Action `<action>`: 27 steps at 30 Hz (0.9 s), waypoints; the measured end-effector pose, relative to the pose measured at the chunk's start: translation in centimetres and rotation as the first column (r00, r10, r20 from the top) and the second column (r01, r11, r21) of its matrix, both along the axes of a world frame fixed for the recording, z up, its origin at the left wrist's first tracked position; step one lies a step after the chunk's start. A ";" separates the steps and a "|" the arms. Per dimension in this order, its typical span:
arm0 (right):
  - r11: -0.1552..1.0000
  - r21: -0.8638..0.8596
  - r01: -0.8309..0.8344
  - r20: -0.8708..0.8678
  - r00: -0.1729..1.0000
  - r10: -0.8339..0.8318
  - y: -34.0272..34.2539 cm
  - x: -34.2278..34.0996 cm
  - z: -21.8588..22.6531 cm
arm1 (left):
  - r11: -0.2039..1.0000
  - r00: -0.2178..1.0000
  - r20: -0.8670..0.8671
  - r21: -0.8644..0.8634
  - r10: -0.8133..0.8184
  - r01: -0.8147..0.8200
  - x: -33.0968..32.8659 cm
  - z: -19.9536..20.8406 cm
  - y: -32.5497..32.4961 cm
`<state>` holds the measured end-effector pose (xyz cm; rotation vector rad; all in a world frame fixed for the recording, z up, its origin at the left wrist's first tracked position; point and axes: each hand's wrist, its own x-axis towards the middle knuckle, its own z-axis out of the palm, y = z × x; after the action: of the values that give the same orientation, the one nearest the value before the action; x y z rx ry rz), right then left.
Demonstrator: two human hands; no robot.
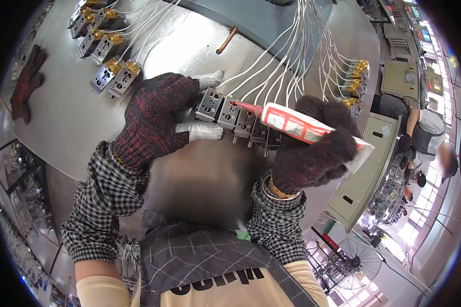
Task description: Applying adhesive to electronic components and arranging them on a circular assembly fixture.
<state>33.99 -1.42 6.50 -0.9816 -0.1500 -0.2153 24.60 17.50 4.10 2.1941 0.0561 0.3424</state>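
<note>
Gripping the red-and-white tube (297, 125), the right hand (315, 161) is closed around its rear; by the left hand (156, 115), the row of metal blocks (245, 123) is straddled at its ten-o'clock end, whether pinched cannot be told. The nozzle (250, 107) is aimed near ten o'clock, roughly along the row, its tip nearer the left hand.

- I'm seeing a dark red glove (27, 84) lying on the left part of the desk (61, 128).
- A copper-coloured bar (227, 40) is resting toward the desk's far side.
- Off to the right, I'm viewing a long beige cabinet (361, 174) and a smaller beige box (400, 79).
- Beyond them, a co-worker (430, 124) in a dark apron is standing.
- At lower right, I'm making out a caged fan (354, 262) and bright windows (421, 211).
</note>
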 end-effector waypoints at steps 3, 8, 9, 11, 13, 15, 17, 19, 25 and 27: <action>0.907 -0.413 0.085 0.237 0.971 0.017 1.1 0.8 0.8 | 1.000 1.000 -0.013 -0.019 -0.007 0.007 -0.3 -0.1 0.2; 0.867 -0.488 0.097 0.175 0.984 -0.012 3.2 -1.8 2.1 | 1.000 1.000 0.029 0.024 -0.010 0.009 -0.4 0.3 0.6; 0.867 -0.489 0.093 0.178 0.984 -0.005 3.4 -1.9 2.2 | 0.999 1.000 0.017 0.047 -0.005 0.004 -0.6 0.6 0.9; 0.891 -0.454 0.019 0.139 0.989 0.050 2.9 -1.8 1.9 | 0.997 1.000 -0.002 0.082 -0.004 0.005 -0.6 0.7 0.8; 0.901 -0.426 -0.076 0.078 0.990 0.120 1.8 -1.9 1.2 | 0.999 0.999 0.026 -0.021 0.025 -0.025 -0.5 0.2 0.5; 0.903 -0.395 -0.168 0.023 0.981 0.192 0.9 -2.1 0.6 | 1.000 1.000 0.012 -0.011 0.011 -0.011 -0.3 0.5 0.6; 0.945 -0.073 -0.318 -0.071 0.947 0.313 0.4 -2.1 0.4 | 1.000 1.000 0.005 0.004 -0.002 0.002 -0.2 0.9 0.7; 0.917 -0.191 -0.350 0.030 0.932 0.362 0.4 -1.7 0.7 | 1.000 0.999 0.034 0.016 -0.023 0.023 0.0 0.6 0.7; 0.592 -0.805 0.038 0.370 0.812 0.451 1.0 -1.2 3.7 | 1.000 0.991 0.129 -0.007 0.027 -0.026 -0.5 -0.7 0.8; 0.690 -0.724 0.008 0.399 0.821 0.409 0.7 -1.2 2.8 | 0.985 0.990 0.027 0.097 0.141 -0.143 -1.6 0.4 0.3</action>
<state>32.76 -0.71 9.33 -1.6461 -0.9277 -0.2184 22.97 17.84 4.48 2.2895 0.1886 0.4555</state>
